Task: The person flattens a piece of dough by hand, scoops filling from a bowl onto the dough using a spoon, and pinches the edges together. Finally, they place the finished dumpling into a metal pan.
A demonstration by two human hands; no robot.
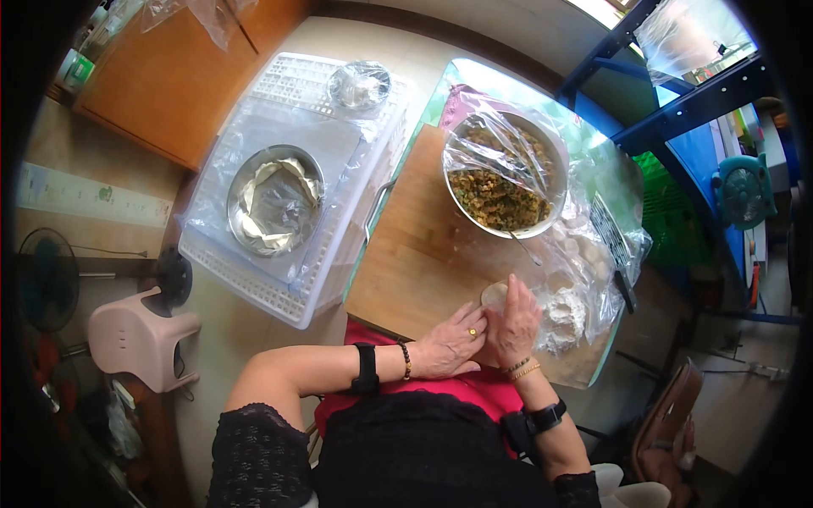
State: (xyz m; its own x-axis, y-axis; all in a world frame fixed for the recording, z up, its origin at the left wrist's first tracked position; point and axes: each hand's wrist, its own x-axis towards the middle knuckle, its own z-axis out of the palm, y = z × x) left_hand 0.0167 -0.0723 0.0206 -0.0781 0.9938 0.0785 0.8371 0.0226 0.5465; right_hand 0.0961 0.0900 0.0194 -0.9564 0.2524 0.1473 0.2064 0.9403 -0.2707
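Observation:
Both of my hands meet near the front edge of a wooden board point(402, 245). My left hand point(449, 343), with a ring on one finger, has its fingers extended against the other hand. My right hand point(515, 326) is angled upward over a small pale dough round point(494, 295), its fingers close together; its grip on the dough is partly hidden. White flour point(562, 320) lies just right of my right hand. Farther back stands a large bowl point(456, 190) of chopped brown and green filling point(500, 196), partly covered with clear plastic.
Left of the board, a white plastic crate point(298, 317) bears a metal bowl point(316, 222) with folded dough pieces and a small plastic-covered bowl point(359, 85). Plastic film covers dough pieces point(584, 250) at right, beside a dark slotted tool point(611, 241). A pink stool point(140, 334) stands at left.

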